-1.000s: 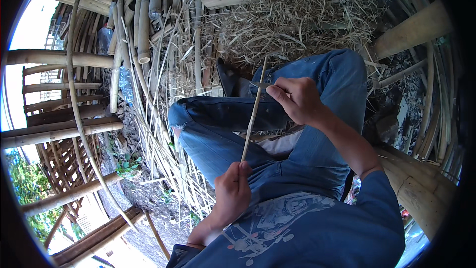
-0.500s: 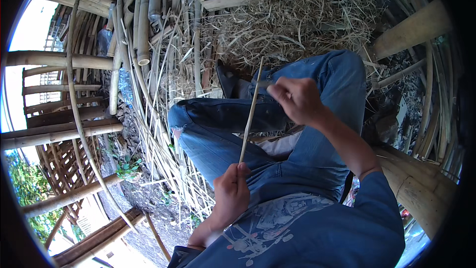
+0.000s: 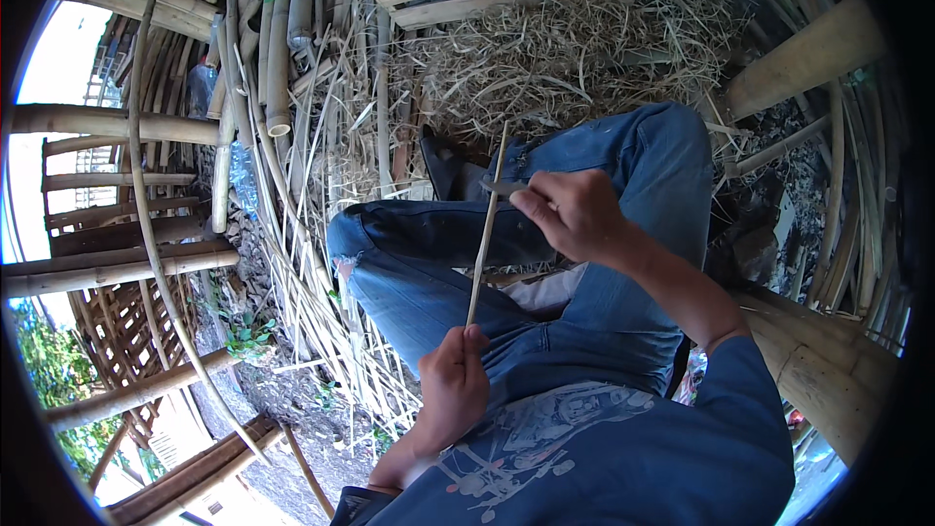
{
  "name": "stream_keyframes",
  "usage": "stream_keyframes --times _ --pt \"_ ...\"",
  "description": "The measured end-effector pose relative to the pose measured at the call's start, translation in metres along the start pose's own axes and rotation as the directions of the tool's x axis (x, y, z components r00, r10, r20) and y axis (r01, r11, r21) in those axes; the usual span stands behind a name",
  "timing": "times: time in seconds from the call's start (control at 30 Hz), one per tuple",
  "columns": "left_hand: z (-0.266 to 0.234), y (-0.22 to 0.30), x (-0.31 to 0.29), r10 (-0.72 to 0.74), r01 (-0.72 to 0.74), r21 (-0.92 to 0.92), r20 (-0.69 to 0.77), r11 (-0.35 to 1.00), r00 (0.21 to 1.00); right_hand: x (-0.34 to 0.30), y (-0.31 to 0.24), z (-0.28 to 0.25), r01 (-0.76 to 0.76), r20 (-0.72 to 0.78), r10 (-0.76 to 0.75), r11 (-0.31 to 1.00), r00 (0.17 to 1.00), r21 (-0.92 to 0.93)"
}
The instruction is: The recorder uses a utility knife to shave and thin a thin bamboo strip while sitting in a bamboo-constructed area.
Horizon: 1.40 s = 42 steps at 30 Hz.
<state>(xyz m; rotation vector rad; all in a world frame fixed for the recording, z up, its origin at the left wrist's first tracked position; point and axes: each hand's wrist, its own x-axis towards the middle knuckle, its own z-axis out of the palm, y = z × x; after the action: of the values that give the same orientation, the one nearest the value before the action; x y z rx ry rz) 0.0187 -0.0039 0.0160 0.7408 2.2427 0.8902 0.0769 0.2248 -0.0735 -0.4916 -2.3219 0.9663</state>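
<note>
Here's the thin pale stick (image 3: 489,229), aslant over the person's jeans (image 3: 643,195), its tip just past twelve o'clock and its lower end at six, where the left hand (image 3: 455,370) has its fingers clamped round it. Over at three o'clock, the right hand (image 3: 573,214) has fingers clamped on a small blade (image 3: 500,187) crossing the stick's upper part! Loose straw (image 3: 575,58) heaps at one o'clock, split strips (image 3: 317,273) at eight.
</note>
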Motion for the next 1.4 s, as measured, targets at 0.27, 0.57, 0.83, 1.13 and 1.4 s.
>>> stream_keyframes --times 0.27,0.57,0.83,1.13,1.4 --pt "0.000 0.000 -0.001 0.007 -0.007 -0.010 -0.009 1.000 1.000 0.010 0.015 -0.011 -0.111 0.007 0.112 0.991 0.994 -0.072" --pt "0.001 -0.002 -0.002 0.007 -0.007 0.005 0.008 1.000 1.000 0.012 0.011 -0.013 -0.087 -0.022 0.086 0.993 0.996 -0.074" --pt "0.002 0.000 0.000 0.012 -0.012 -0.020 0.005 1.000 1.000 0.012 0.016 -0.012 -0.047 -0.043 0.042 0.992 0.998 -0.118" --pt "0.006 -0.011 0.007 -0.093 0.096 -0.093 0.042 0.991 0.995 0.017 0.029 -0.014 -0.156 0.016 0.161 0.974 0.987 -0.165" --pt "0.004 -0.017 0.010 -0.149 0.158 -0.152 0.066 0.976 0.987 0.014 0.021 -0.011 -0.106 -0.014 0.106 0.963 0.994 -0.247"
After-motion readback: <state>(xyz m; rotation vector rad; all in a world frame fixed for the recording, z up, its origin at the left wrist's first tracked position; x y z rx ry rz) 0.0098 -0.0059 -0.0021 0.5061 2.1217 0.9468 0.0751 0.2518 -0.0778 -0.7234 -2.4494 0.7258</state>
